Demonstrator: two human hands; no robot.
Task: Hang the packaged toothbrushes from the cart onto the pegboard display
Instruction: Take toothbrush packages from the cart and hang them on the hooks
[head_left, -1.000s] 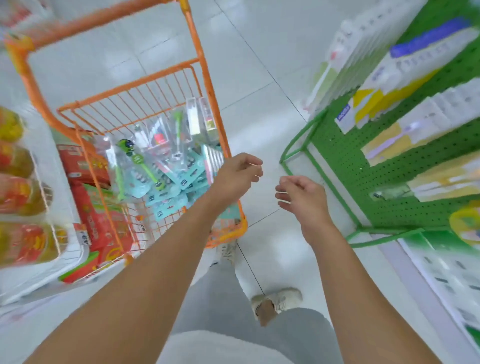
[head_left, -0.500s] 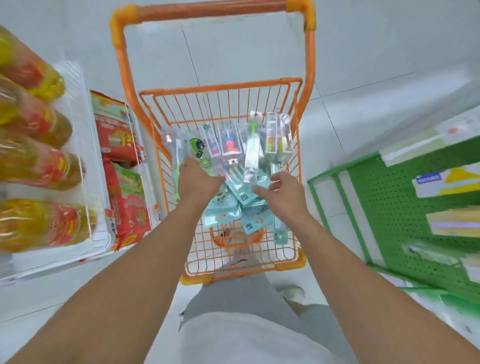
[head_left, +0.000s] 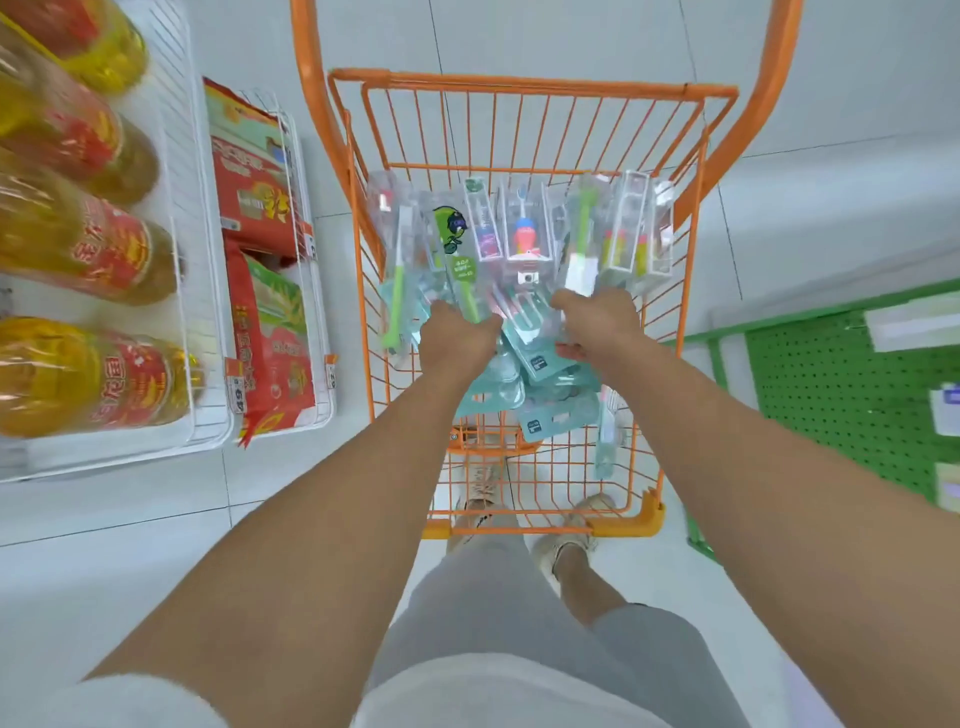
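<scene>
White floor under the orange cart (head_left: 519, 93); both hands, left (head_left: 457, 338) and right (head_left: 597, 322), are down among the packaged toothbrushes (head_left: 519, 244), and I can't tell either grip because the fingers are buried.

We record the cart (head_left: 519, 93) directly ahead, with the packaged toothbrushes (head_left: 519, 244) heaped in its basket. Both hands reach into that heap, left hand (head_left: 457, 338) beside right hand (head_left: 597, 322). To the cart's left stand wire shelves (head_left: 182, 208) carrying oil bottles (head_left: 78, 249) and bagged goods (head_left: 270, 332). The pegboard display (head_left: 841, 389) lies to the right.

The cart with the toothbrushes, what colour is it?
Orange, seen in the head view: the wire cart.
</scene>
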